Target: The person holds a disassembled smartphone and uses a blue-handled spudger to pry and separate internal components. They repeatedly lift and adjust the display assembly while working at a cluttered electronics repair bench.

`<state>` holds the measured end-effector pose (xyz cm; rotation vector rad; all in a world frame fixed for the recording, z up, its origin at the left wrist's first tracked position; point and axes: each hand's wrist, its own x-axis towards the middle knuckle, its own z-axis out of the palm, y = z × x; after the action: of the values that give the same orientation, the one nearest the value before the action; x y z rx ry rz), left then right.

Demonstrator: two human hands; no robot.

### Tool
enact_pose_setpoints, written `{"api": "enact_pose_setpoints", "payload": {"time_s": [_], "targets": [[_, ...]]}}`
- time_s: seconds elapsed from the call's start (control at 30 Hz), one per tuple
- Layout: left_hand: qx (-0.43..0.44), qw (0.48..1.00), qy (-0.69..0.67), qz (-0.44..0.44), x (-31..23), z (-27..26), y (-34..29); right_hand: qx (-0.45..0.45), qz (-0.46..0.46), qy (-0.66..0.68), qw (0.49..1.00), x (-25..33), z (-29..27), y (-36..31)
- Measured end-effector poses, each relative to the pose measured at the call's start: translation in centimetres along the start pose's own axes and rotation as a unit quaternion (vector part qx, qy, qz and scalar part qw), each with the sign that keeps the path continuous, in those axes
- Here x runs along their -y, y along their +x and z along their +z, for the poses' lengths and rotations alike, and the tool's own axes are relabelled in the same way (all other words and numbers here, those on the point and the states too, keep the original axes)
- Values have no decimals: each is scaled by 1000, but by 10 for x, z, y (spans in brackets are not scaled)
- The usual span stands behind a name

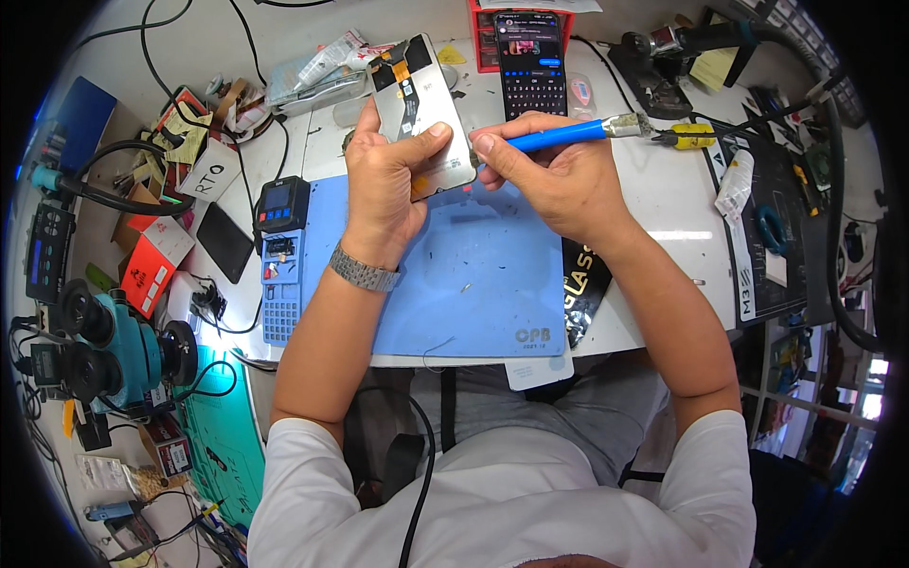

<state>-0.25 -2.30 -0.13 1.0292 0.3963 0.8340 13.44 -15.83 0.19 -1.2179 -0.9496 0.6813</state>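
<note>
My left hand (pixel 390 175) grips a phone display panel (pixel 437 95) above the mat, its thumb pressed on the silvery back. A dark ribbon cable (pixel 410 99) with an orange section runs along that back. My right hand (pixel 566 180) is closed around a slim blue-handled tool (pixel 559 135), held like a pen. Its rear end, to the right, is frayed and greyish. The tool's working tip is hidden by my fingers, close to the panel's lower right edge. Below both hands lies a blue work mat (pixel 473 284) with small dark scraps on it.
A lit phone (pixel 530 66) leans against a red drawer unit (pixel 487 43) at the back. A teal microscope (pixel 123 350) stands at left, near an orange-red box (pixel 156 260). A blue device (pixel 282 208) borders the mat. At right are a dark mat (pixel 786 237) and cables.
</note>
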Motion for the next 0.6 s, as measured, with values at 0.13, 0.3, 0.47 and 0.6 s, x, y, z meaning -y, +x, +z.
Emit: {"api": "enact_pose_setpoints", "payload": {"time_s": [0.13, 0.3, 0.47, 0.6], "targets": [[-5, 1000, -5, 1, 0, 2, -2, 6, 5, 5, 1000, 1, -2, 2], [-26, 999, -18, -11, 3, -2, -1, 45, 32, 17, 998, 7, -4, -1], [-46, 998, -37, -28, 5, -5, 0, 93, 56, 6, 994, 5, -5, -2], [-45, 998, -44, -7, 2, -9, 3, 123, 70, -27, 990, 5, 0, -4]]}}
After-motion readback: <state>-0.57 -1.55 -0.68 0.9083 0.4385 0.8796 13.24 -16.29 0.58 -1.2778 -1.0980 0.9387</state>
